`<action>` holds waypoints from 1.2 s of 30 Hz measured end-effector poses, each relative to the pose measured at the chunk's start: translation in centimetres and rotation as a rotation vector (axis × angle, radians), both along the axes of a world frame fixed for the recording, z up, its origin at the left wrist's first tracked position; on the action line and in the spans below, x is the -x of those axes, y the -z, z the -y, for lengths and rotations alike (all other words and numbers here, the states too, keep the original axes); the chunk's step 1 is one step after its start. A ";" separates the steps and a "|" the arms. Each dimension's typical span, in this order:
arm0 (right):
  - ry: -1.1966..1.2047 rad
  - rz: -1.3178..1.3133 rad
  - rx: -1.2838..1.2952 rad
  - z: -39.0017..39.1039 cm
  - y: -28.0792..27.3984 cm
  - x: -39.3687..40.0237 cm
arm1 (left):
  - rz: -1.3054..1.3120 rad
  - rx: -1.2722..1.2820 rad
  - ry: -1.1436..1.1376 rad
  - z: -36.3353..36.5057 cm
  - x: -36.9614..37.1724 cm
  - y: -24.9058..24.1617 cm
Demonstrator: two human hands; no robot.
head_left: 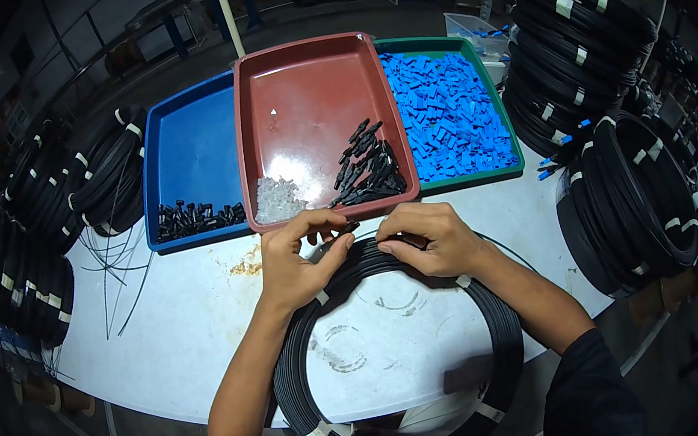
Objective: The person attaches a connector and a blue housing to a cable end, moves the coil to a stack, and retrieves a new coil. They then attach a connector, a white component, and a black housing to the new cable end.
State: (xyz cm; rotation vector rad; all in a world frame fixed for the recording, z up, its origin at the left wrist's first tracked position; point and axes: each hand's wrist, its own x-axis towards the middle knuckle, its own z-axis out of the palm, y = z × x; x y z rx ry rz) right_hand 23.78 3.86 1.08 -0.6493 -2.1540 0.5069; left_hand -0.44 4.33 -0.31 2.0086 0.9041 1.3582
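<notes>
A coil of black cable, bound with white tape, lies in front of me and hangs over the table's near edge. Above its far rim, my left hand pinches a small black connector part between thumb and fingers. Close by on the right, my right hand is closed, thumb against fingers, around what looks like the cable's end. A loose strand of cable runs out from under my right wrist. The fingertips of both hands are a short gap apart, and the right fingers hide most of what they hold.
Past my hands stand a red tray with black connector parts and clear pieces, a blue tray with short black parts, and a green tray of blue pieces. Taped cable coils are stacked right; more coils sit left.
</notes>
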 end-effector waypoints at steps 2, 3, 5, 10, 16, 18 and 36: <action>0.030 -0.039 -0.050 0.1 0.0 0.1 | -0.005 -0.007 0.001 0.0 0.0 0.2; 0.055 -0.043 -0.075 0.1 0.0 0.1 | -0.014 -0.016 0.012 0.0 0.1 0.2; 0.070 -0.055 -0.087 0.1 0.0 0.2 | -0.022 -0.023 0.025 0.0 0.1 0.3; 0.109 -0.065 -0.114 0.1 0.0 0.1 | -0.001 0.003 0.093 0.2 0.0 0.2; 0.053 -0.071 -0.138 0.0 -0.1 0.1 | -0.048 0.026 0.103 0.4 -0.1 -0.1; 0.041 -0.043 -0.124 0.0 0.0 0.1 | -0.036 0.039 0.111 0.4 -0.2 -0.1; 0.011 -0.073 -0.148 -0.3 0.6 0.2 | -0.019 0.052 0.142 0.4 -0.2 0.0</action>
